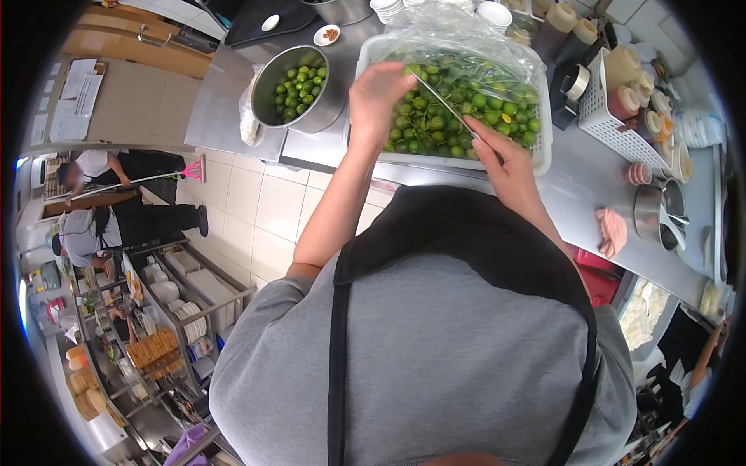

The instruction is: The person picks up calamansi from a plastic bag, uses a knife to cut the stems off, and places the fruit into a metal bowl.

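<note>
Left hand point(377, 101): fingers bent together beside the blade tip; whether they grip a fruit cannot be told.
Right hand point(503, 159): closed on the near end of a slim metal blade point(440, 100).
Green fruits point(435, 142): heaped in the white tray point(547, 132), on the counter point(214, 116).
Metal pot point(326, 110): left of the tray, holding more.

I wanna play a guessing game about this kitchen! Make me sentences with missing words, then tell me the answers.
1. The person's right hand holds a thin metal tool over fruits that are mostly coloured ____.
2. In the picture, the big metal pot stands on the white tray's ____ side.
3. The crumpled cloth on the counter is coloured ____.

Missing words: green; left; pink.
</note>
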Tool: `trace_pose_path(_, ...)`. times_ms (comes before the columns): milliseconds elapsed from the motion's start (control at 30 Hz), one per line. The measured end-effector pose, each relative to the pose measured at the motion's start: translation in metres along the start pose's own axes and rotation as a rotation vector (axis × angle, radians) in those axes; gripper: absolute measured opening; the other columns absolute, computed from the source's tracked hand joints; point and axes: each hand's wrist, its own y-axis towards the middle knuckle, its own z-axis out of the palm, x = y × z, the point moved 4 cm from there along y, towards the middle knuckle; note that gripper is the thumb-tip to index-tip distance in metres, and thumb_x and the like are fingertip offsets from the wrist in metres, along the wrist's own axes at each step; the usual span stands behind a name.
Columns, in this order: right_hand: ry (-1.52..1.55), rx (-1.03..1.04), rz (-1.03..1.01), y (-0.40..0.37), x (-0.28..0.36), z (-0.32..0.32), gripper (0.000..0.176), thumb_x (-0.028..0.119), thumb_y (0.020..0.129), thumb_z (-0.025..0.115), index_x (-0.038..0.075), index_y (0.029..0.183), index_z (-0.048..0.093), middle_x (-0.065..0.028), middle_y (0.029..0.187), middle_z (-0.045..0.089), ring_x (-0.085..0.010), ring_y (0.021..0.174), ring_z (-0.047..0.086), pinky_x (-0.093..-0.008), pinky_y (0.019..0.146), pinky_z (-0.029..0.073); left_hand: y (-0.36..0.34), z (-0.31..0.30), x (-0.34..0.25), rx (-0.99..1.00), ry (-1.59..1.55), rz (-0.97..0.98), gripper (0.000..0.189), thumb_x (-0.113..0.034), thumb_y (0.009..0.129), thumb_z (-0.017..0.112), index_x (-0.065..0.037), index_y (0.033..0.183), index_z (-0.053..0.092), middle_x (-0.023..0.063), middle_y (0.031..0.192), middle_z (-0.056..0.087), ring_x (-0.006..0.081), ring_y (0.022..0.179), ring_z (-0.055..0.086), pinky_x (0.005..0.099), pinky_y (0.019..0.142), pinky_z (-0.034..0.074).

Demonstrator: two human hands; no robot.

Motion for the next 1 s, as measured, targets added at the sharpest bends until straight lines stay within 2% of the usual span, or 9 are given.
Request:
trace_pose_path(167, -0.044, -0.012, 0.017, 0.005, 0.0, 0.0, 0.031, 0.017, 0.091, 0.054, 0.013, 0.121, 0.058, -0.0137, 0.1, 0.065, -0.022, 0.079, 0.06, -0.0298, 0.073, 0.046, -0.005, 0.003, 0.003, 0.077, 0.16, -0.015, 0.021, 0.003, 0.078, 0.067, 0.0, 0.097, 0.061, 0.0064, 0.088, 0.064, 0.0127, 0.082, 0.061, 0.0262, 0.081, 0.049)
trace_pose_path(433, -0.073, -0.015, -0.002, 0.005, -0.002, -0.001, 0.03, 0.018, 0.091, 0.054, 0.013, 0.12, 0.058, -0.0138, 0.096, 0.065, -0.0218, 0.078, 0.059, -0.0293, 0.072, 0.046, 0.0, 0.0, 0.006, 0.08, -0.432, -0.278, 0.015, -0.005, 0.085, 0.058, 0.002, 0.098, 0.058, 0.0102, 0.096, 0.063, 0.021, 0.088, 0.062, 0.0313, 0.086, 0.05)
trace_pose_path(600, -0.038, -0.016, 0.078, 0.002, -0.022, -0.005, 0.03, 0.019, 0.09, 0.054, 0.012, 0.12, 0.058, -0.0136, 0.095, 0.065, -0.0203, 0.078, 0.059, -0.0286, 0.071, 0.045, 0.018, -0.021, 0.012, 0.035, -0.491, -0.311, 0.017, -0.008, 0.087, 0.054, 0.003, 0.1, 0.057, 0.0092, 0.095, 0.062, 0.0214, 0.089, 0.061, 0.0324, 0.084, 0.051)
trace_pose_path(667, -0.067, -0.066, 0.05, 0.001, -0.024, -0.01, 0.03, 0.019, 0.09, 0.055, 0.012, 0.119, 0.058, -0.0131, 0.095, 0.065, -0.02, 0.078, 0.059, -0.0279, 0.071, 0.045, 0.027, -0.033, 0.037, 0.114, -0.098, -0.262, 0.018, -0.011, 0.086, 0.058, 0.002, 0.098, 0.059, 0.0068, 0.097, 0.061, 0.0207, 0.085, 0.061, 0.0309, 0.077, 0.052)
trace_pose_path(700, -0.068, -0.067, 0.049, 0.002, -0.024, -0.01, 0.03, 0.019, 0.09, 0.055, 0.012, 0.119, 0.058, -0.0131, 0.095, 0.065, -0.02, 0.078, 0.059, -0.0279, 0.071, 0.045, 0.03, -0.029, 0.038, 0.12, 0.419, -0.351, 0.019, -0.015, 0.08, 0.065, 0.001, 0.091, 0.063, 0.0085, 0.093, 0.062, 0.0225, 0.079, 0.06, 0.0317, 0.072, 0.05)
trace_pose_path(733, -0.055, -0.075, 0.039, 0.002, -0.024, -0.011, 0.03, 0.018, 0.09, 0.055, 0.012, 0.12, 0.058, -0.0128, 0.095, 0.065, -0.0196, 0.078, 0.059, -0.0275, 0.071, 0.045, 0.027, -0.027, 0.046, 0.121, 0.418, -0.351, 0.019, -0.015, 0.08, 0.065, 0.001, 0.091, 0.063, 0.0085, 0.093, 0.062, 0.0225, 0.079, 0.06, 0.0317, 0.072, 0.05)
trace_pose_path(800, -0.042, -0.085, 0.026, 0.003, -0.024, -0.011, 0.03, 0.018, 0.09, 0.055, 0.012, 0.12, 0.058, -0.0126, 0.095, 0.065, -0.0193, 0.077, 0.058, -0.0272, 0.071, 0.045, 0.02, -0.018, 0.054, 0.25, 1.079, 0.13, 0.021, -0.017, 0.074, 0.069, 0.0, 0.086, 0.066, 0.0124, 0.087, 0.062, 0.0249, 0.076, 0.061, 0.0333, 0.071, 0.049)
trace_pose_path(933, -0.034, -0.06, 0.032, 0.004, -0.017, -0.006, 0.031, 0.017, 0.09, 0.055, 0.011, 0.12, 0.057, -0.0123, 0.097, 0.065, -0.0184, 0.078, 0.058, -0.027, 0.072, 0.045, 0.01, -0.002, 0.064, 0.186, 1.242, 0.25, 0.022, -0.018, 0.069, 0.071, -0.003, 0.085, 0.068, 0.0161, 0.082, 0.061, 0.0276, 0.073, 0.06, 0.0336, 0.072, 0.048)
trace_pose_path(1000, -0.024, -0.044, 0.049, 0.003, -0.015, -0.006, 0.031, 0.017, 0.09, 0.055, 0.011, 0.12, 0.057, -0.012, 0.097, 0.065, -0.0177, 0.078, 0.058, -0.0269, 0.072, 0.044, 0.014, -0.008, 0.059, 0.174, 1.065, 0.12, 0.027, -0.016, 0.072, 0.07, 0.0, 0.093, 0.066, 0.012, 0.087, 0.063, 0.0247, 0.077, 0.062, 0.033, 0.072, 0.049)
